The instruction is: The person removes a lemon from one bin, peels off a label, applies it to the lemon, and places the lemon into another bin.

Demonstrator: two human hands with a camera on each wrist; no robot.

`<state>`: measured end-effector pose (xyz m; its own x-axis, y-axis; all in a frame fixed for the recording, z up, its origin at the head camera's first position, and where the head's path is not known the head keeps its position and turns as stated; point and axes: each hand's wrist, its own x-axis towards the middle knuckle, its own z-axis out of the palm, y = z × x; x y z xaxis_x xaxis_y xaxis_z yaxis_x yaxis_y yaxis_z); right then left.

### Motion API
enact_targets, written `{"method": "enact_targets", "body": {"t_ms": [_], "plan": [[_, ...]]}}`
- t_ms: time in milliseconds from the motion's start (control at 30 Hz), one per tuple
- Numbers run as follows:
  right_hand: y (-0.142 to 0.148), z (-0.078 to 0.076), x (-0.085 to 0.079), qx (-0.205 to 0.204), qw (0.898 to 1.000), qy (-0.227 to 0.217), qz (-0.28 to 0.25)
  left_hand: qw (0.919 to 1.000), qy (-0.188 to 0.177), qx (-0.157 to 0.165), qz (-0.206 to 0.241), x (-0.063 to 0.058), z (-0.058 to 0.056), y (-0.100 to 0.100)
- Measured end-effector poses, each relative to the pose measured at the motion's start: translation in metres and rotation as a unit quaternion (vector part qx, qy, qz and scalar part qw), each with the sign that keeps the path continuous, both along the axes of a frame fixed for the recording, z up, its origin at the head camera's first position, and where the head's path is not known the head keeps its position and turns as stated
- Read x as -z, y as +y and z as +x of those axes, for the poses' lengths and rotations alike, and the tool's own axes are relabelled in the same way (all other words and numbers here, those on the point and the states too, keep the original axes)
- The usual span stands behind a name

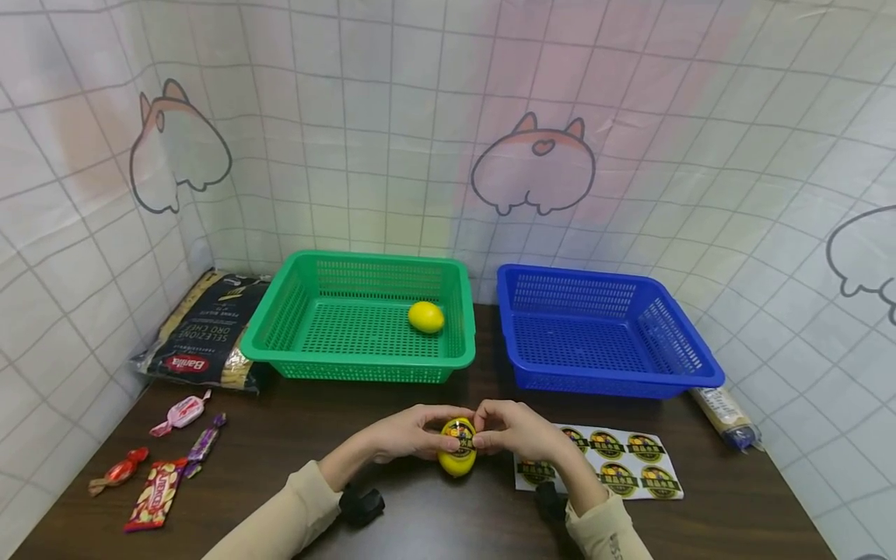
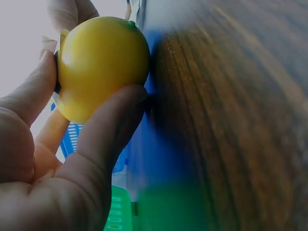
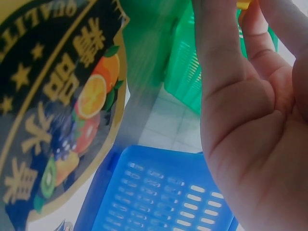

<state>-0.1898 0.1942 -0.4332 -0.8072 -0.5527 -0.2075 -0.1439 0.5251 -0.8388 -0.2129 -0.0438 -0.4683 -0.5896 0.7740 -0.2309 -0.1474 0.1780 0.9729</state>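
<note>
A yellow lemon (image 1: pixel 457 465) is between the two hands at the front middle of the table. The left hand (image 1: pixel 409 435) grips it from the left, thumb on the near side in the left wrist view, where the lemon (image 2: pixel 106 67) shows its green tip. A round black and gold fruit sticker (image 1: pixel 462 434) lies on the lemon's upper face. From the right, the right hand (image 1: pixel 518 429) pinches the lemon at the sticker's edge with thumb and forefinger. Partly under the right forearm lies a white sheet of the same stickers (image 1: pixel 607 470).
A green basket (image 1: pixel 357 360) at the back holds another lemon (image 1: pixel 425 317). Beside it stands a blue basket (image 1: pixel 616 383). A black pasta bag (image 1: pixel 203 330) and several wrapped sweets (image 1: pixel 157 494) lie left; a clear packet (image 1: pixel 728 416) lies at the right edge.
</note>
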Motion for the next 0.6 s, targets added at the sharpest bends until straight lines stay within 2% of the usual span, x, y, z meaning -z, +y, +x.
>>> {"method": "enact_targets", "body": {"t_ms": [167, 300, 467, 600], "plan": [[0.0021, -0.0017, -0.0001, -0.005, 1.0, 0.018, 0.019, 0.9998, 0.015, -0.012, -0.008, -0.0003, -0.0007, 0.0006], [0.0036, -0.002, -0.0025, -0.009, 0.999, 0.032, 0.033, 0.9982, 0.053, -0.018, -0.021, -0.0016, 0.0003, 0.0014], [0.0055, 0.0, -0.005, -0.02, 1.0, 0.017, 0.008, 0.9927, 0.11, -0.03, -0.039, -0.003, 0.0013, 0.0018], [0.0069, 0.0029, -0.009, -0.011, 1.0, -0.008, -0.024, 0.986, 0.156, -0.043, -0.041, -0.0061, 0.0005, 0.0024]]}}
